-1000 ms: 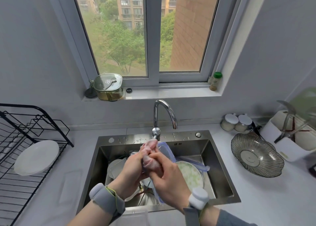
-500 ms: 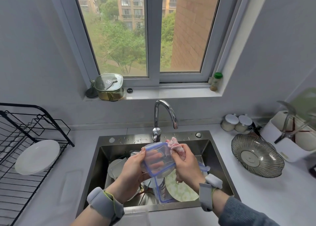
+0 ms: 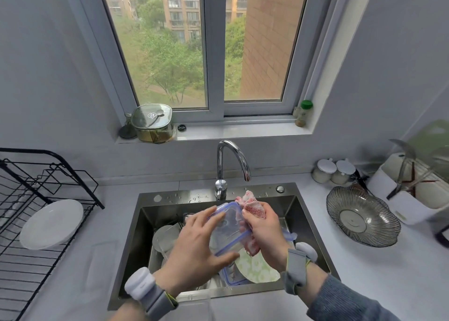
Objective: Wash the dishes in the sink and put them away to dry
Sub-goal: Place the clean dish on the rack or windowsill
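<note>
Over the steel sink point(image 3: 145, 220), my left hand point(image 3: 194, 245) holds a clear plastic container with a blue rim point(image 3: 227, 231), fingers spread round its side and thumb under it. My right hand point(image 3: 266, 231) grips a pink-and-white cloth point(image 3: 251, 207) and presses it against the container's right side. Below them in the sink lie a green-patterned plate point(image 3: 257, 267), a blue-rimmed lid point(image 3: 230, 278) and pale dishes point(image 3: 165, 238). A white plate point(image 3: 51, 223) stands in the black drying rack point(image 3: 29, 194) at the left.
The chrome tap point(image 3: 233, 160) arches over the sink's back edge. A glass bowl point(image 3: 362, 220), two white-lidded jars point(image 3: 332, 172) and a white utensil holder point(image 3: 413, 199) stand on the right counter. A lidded glass box point(image 3: 151, 122) and a small green-capped bottle point(image 3: 302, 113) sit on the windowsill.
The container has turned in my left hand, whose fingers now spread over its outside. My right hand with the cloth has shifted slightly along the container's right edge.
</note>
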`<state>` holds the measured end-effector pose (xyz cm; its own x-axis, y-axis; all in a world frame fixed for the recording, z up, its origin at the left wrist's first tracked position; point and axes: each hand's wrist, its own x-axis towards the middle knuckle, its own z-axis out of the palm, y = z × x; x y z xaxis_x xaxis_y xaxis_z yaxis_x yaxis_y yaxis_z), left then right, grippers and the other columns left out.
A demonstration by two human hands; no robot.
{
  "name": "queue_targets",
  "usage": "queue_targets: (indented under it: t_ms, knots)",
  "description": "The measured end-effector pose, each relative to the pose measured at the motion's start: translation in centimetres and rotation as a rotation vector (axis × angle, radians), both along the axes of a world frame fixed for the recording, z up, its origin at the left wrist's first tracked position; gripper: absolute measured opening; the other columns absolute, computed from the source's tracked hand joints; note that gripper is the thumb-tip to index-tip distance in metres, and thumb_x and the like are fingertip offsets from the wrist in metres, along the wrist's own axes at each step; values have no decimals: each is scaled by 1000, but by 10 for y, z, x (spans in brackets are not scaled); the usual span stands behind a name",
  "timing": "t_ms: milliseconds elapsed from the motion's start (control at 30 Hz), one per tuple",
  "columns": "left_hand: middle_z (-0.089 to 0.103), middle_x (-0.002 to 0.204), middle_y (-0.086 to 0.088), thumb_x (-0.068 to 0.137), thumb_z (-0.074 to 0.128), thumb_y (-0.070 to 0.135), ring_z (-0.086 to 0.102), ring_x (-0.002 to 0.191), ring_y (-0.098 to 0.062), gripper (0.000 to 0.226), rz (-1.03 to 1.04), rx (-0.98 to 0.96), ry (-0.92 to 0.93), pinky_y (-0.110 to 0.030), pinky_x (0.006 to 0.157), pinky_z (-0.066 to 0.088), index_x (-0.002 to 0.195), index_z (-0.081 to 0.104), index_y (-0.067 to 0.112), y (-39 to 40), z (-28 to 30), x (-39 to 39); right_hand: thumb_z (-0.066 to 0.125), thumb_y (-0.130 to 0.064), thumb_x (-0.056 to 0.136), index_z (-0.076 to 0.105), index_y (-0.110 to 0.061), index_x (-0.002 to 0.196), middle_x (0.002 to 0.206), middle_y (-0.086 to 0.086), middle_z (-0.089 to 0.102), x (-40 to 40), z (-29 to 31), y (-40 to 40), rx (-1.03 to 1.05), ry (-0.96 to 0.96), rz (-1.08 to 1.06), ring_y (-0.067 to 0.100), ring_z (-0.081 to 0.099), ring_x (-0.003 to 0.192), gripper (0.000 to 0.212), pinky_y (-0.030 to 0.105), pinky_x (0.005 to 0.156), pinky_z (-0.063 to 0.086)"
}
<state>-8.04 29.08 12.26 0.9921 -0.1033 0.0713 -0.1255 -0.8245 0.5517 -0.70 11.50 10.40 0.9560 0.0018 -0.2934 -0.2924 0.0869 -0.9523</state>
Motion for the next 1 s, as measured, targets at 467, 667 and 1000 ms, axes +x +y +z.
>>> queue_targets:
  t_ms: [467,667,1000]
  knots:
    - [70,131,-7,92,54,70,65,119,-45,49,234,-1361,676,-58,110,42,129,68,41,-14,21,4,63,-29,101,58,-31,142,132,-17,63,-11,20,9,-376,-354,375,1,58,118,42,19,99,45]
    - [61,140,-20,99,34,68,60,129,-34,72,266,-1497,688,-49,113,43,139,63,15,-13,22,14,56,-31,100,47,-35,153,154,-26,40,-25,19,11,-800,-636,556,7,41,123,53,23,116,31]
    - [64,132,-18,96,40,67,64,111,-32,72,223,-1496,676,-43,94,51,140,61,14,-11,17,16,58,-32,94,62,-31,141,137,-22,55,-17,33,2,-816,-636,612,2,50,127,47,29,112,42]
